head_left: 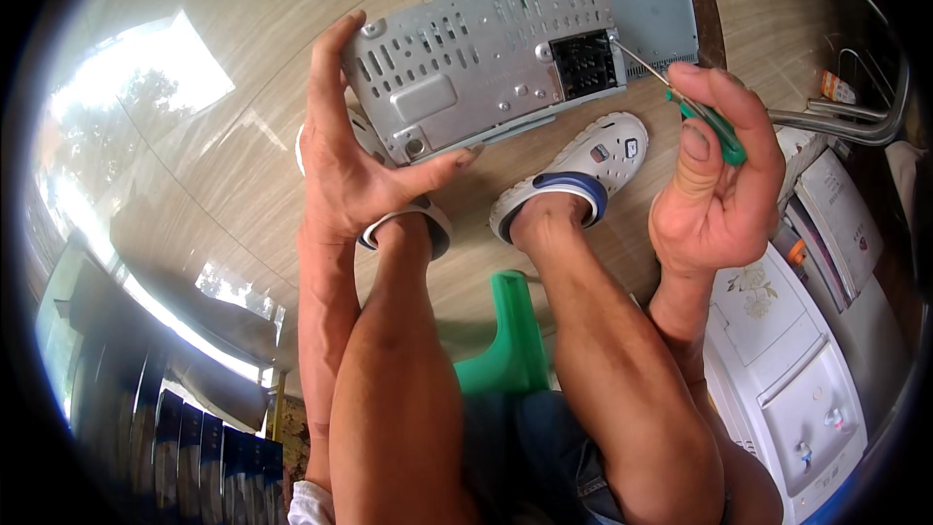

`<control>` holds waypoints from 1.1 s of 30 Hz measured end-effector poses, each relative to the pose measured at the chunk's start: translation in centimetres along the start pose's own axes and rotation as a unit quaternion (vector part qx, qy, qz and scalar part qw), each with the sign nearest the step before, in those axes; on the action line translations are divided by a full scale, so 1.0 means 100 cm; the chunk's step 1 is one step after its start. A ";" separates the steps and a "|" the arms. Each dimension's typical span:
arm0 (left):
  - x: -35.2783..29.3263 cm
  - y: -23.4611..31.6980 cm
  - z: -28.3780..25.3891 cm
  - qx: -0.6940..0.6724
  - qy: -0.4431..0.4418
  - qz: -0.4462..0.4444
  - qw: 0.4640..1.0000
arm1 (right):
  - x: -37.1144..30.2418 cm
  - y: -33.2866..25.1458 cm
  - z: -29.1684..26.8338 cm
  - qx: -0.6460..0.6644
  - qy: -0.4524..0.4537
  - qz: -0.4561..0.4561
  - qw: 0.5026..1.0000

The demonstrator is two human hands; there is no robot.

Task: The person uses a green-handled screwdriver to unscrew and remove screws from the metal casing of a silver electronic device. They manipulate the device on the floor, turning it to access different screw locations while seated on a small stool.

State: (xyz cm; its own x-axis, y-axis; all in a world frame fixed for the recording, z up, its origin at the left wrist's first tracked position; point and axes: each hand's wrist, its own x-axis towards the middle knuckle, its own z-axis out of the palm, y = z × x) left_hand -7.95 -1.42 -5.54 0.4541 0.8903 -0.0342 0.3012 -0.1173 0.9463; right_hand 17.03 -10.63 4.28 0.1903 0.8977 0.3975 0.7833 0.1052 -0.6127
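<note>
A silver metal car stereo unit (466, 68) with slotted vents and a black connector socket (585, 66) is held above the floor in front of my feet. My left hand (345, 156) grips its left end, fingers on the far edge and thumb along the near edge. In my right hand (717, 170) is a screwdriver (714, 126) with a green handle, pinched between thumb and fingers. Its thin shaft points up and left, the tip at the unit's right edge beside the socket. Whether the tip sits in a screw is too small to tell.
A flat grey metal panel (661, 24) lies behind the unit's right end. Below are my white clogs (573, 170) on the tiled floor (233, 175). The green stool (520, 340) is between my legs. At right stand a white water dispenser (787, 369) and bent metal tubing (846, 126).
</note>
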 end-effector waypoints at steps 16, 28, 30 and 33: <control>0.000 -0.001 0.000 0.019 0.005 0.004 1.000 | 0.003 0.006 0.007 0.001 0.037 -0.001 0.999; 0.000 0.002 -0.001 0.016 -0.002 -0.002 1.000 | 0.004 0.001 0.001 0.003 0.013 0.010 1.000; 0.001 0.001 0.000 0.013 -0.001 0.002 1.000 | 0.004 0.001 0.001 0.006 0.017 0.008 1.000; 0.000 0.000 0.000 0.009 0.001 0.006 1.000 | 0.004 0.001 0.000 0.008 0.019 0.012 1.000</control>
State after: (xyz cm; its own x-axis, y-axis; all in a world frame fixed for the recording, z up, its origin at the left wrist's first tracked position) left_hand -7.93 -1.38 -5.54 0.4565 0.8894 -0.0234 0.3117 -0.1353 0.9405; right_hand 17.15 -10.26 4.33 0.2314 0.8832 0.4080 0.7682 0.0915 -0.6336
